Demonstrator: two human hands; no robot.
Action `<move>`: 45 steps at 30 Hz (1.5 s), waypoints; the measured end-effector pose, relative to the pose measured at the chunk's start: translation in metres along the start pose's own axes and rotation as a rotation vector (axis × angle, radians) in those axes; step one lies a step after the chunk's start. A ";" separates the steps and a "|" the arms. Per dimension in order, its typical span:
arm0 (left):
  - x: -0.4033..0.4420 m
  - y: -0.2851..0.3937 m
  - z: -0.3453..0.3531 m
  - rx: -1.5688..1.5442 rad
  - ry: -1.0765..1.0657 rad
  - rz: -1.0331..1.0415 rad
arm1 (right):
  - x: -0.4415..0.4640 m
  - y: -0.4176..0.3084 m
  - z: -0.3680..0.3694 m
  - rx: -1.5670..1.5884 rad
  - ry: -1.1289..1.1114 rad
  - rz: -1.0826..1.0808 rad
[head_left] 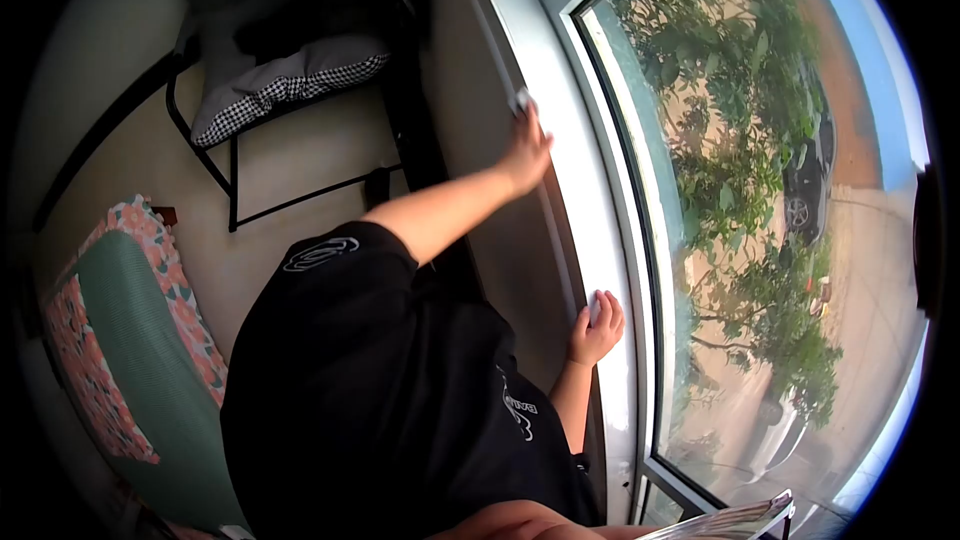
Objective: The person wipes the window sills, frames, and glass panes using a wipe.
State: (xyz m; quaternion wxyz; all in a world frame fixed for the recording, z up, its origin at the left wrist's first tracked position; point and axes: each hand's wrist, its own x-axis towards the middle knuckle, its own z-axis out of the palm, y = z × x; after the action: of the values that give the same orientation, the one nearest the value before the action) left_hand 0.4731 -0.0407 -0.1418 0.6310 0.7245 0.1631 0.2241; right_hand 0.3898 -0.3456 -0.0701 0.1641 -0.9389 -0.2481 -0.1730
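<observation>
My left hand [525, 152] reaches out over the edge of the white window sill [556, 90]. Its fingers are closed on a small white wad [522, 98], perhaps tissue or cloth, at the sill's inner edge. Nearer to my body, my right hand [597, 332] rests on the same sill beside the window frame. The fingers of that hand are bent, and a small whitish piece [596, 309] shows between thumb and fingers; what it is cannot be made out.
A glass window [740, 190] with a grey frame runs along the right, trees and vehicles outside. At upper left stands a black-framed chair [234, 180] with a checked cushion [290, 85]. A bed with green and floral covers [140, 330] lies at lower left.
</observation>
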 end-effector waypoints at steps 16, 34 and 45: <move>-0.177 0.057 0.027 -0.537 -1.123 -0.432 | -0.002 0.003 0.001 0.236 -0.018 0.136; -0.119 0.094 -0.008 -0.762 -1.288 -0.887 | -0.025 -0.070 0.015 1.987 -0.030 0.966; 0.041 0.085 -0.050 -0.200 -0.887 -0.044 | -0.092 -0.043 0.022 0.430 1.000 1.054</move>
State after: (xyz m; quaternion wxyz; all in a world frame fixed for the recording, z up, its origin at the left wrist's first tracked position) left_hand 0.4773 0.0096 -0.0475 0.7114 0.6824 -0.1300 -0.1068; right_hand 0.2977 -0.3395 -0.1171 0.4976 -0.6903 0.3092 -0.4246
